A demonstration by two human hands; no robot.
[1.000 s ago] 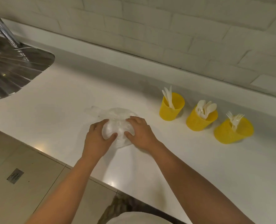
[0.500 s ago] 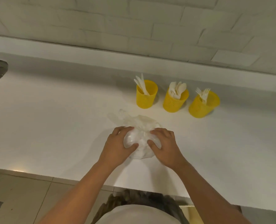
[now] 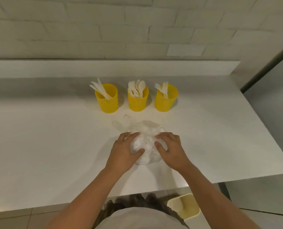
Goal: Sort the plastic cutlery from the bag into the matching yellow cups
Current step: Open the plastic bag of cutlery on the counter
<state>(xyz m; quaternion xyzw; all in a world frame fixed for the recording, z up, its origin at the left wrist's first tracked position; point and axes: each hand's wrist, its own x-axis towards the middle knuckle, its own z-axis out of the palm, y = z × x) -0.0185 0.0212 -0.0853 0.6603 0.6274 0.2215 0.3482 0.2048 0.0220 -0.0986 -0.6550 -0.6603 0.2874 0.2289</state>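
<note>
A crumpled clear plastic bag (image 3: pixel 145 138) lies on the white counter (image 3: pixel 46 138). My left hand (image 3: pixel 123 152) grips its left side with fingers and thumb curled round it. On the other side my right hand (image 3: pixel 172 147) grips it the same way. Behind the bag stand three yellow cups in a row. The left cup (image 3: pixel 106 98) holds white knives, the middle cup (image 3: pixel 138 100) holds white spoons, and the right cup (image 3: pixel 165 99) holds white forks. Whatever is in the bag cannot be made out.
A white tiled wall with a low ledge (image 3: pixel 104 66) runs behind the cups. The counter's right edge ends near a grey panel (image 3: pixel 273 96). A pale yellow bin (image 3: pixel 185 207) sits on the floor below the front edge.
The camera has swung right and moved closer, so the sink is out of view and the cups stand straight ahead. Both hands keep the same grip on the bag.
</note>
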